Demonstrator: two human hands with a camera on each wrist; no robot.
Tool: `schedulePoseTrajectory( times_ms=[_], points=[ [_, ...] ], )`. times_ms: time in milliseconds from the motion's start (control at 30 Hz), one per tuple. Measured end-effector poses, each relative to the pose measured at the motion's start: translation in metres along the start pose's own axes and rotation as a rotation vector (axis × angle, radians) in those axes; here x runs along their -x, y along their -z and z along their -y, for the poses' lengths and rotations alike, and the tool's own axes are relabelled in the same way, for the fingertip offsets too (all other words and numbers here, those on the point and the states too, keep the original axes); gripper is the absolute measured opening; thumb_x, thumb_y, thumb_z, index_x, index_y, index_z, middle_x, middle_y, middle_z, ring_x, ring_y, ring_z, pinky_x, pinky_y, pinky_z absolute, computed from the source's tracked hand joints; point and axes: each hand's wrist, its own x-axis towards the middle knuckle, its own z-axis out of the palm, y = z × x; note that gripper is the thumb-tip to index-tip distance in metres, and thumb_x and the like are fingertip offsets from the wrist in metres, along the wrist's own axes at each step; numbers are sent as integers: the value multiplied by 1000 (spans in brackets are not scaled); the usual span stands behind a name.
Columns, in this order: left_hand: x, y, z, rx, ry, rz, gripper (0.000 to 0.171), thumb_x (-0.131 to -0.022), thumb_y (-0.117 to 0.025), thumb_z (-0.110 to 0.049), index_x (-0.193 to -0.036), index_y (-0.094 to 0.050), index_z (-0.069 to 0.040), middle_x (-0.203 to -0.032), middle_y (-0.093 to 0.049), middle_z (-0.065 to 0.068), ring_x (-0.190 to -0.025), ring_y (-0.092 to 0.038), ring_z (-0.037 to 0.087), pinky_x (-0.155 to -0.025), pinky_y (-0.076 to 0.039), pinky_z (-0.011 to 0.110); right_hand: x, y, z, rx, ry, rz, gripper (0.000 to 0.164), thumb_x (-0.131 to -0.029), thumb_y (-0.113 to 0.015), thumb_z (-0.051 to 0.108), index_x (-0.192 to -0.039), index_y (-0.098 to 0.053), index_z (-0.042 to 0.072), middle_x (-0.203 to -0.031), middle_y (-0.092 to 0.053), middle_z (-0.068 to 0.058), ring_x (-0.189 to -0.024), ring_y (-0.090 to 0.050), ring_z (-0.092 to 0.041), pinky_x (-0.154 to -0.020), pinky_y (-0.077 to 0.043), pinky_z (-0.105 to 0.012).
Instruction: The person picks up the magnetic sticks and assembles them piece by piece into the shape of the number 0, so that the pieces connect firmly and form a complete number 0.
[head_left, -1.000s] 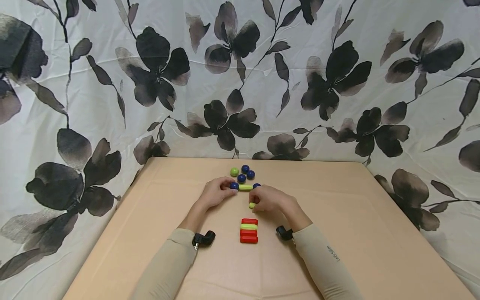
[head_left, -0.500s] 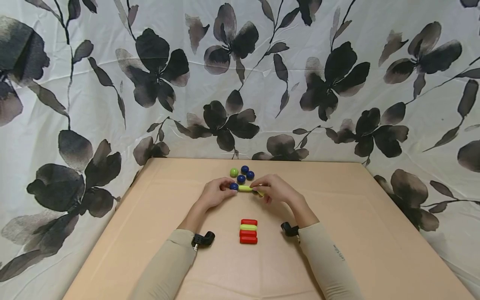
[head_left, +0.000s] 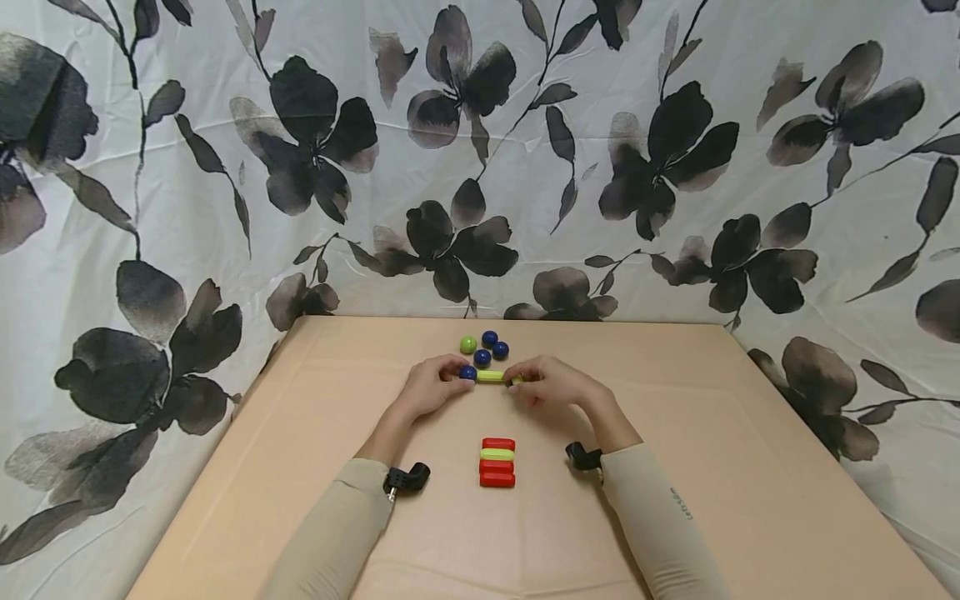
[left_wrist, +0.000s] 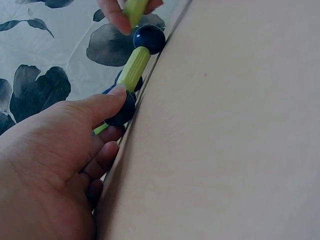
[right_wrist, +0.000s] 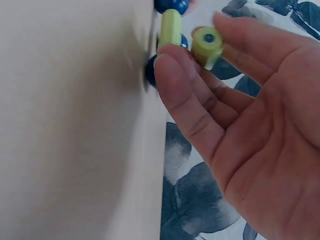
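My left hand (head_left: 431, 385) pinches a blue ball (left_wrist: 122, 110) between thumb and fingers. From that ball runs a yellow-green ribbed rod (left_wrist: 133, 69), with another blue ball (left_wrist: 149, 39) at its far end. My right hand (head_left: 553, 382) holds a second yellow-green rod (right_wrist: 207, 47), its end with a dark hole facing the right wrist camera. This rod is close to the far ball, and the right thumb reaches down beside that ball. In the head view, the right fingers mostly hide the far ball and the second rod.
Beyond the hands lie several loose blue balls (head_left: 500, 350) and one green ball (head_left: 468, 344). Nearer the body, red rods (head_left: 497, 480) and a yellow-green rod (head_left: 497, 454) lie in a row on the tan table (head_left: 675, 392). Floral cloth (head_left: 562, 167) hangs behind the table.
The right hand has brought the second rod from in front of the joined pieces up beside the right-hand ball, its wrist shifting right. The left hand keeps its place.
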Motion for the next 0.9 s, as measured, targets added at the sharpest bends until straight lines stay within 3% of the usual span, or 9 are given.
schedulePoseTrajectory(
  times_ms=[533,900],
  points=[
    [0,0,-1,-1,2,-1,34,-90,-83,-32,-122,-73,-23,-108,-73,-1,-91,-59,17,-81,-47,33,-2,-5,-5,35,-48,126,17,-96,-76,30,-109,-78,19,-78,-66,-4,-62,-57,-23,-59,-47,-28],
    [0,0,0,-2,4,4,34,-90,-83,-32,-122,-73,-24,-108,-73,-1,-92,-60,18,-82,-47,33,-2,-7,-6,61,-62,117,16,-100,-72,27,-112,-76,18,-78,-60,-2,-65,-52,-20,-62,-41,-27]
  ],
)
